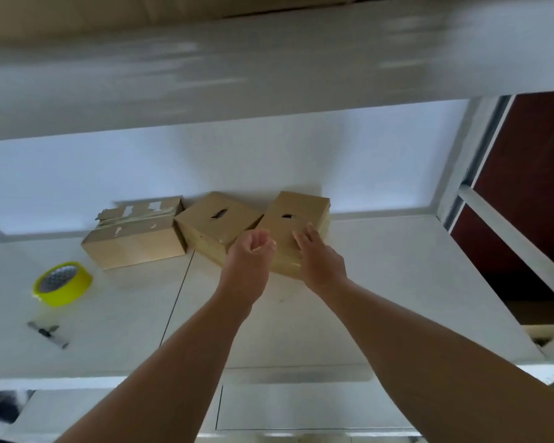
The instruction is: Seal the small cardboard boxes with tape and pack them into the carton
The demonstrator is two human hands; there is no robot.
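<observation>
Small brown cardboard boxes (pixel 218 225): three at white table's (pixel 381 282) back edge | right hand (pixel 320 260) flat on rightmost box (pixel 288 206), likely steadying | left hand (pixel 250 251) curled, grasp unclear | yellow tape roll (pixel 63 284) near left edge

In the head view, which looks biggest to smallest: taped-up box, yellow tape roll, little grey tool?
1. taped-up box
2. yellow tape roll
3. little grey tool
The tool lies nearest yet looks smallest.

Right hand (pixel 322 262) on rightmost box (pixel 304 212)

Three boxes (pixel 218 223) line the back wall; tape roll (pixel 63 283) and cutter (pixel 47 334) block the left, bare white desk (pixel 381 298) right.
</observation>
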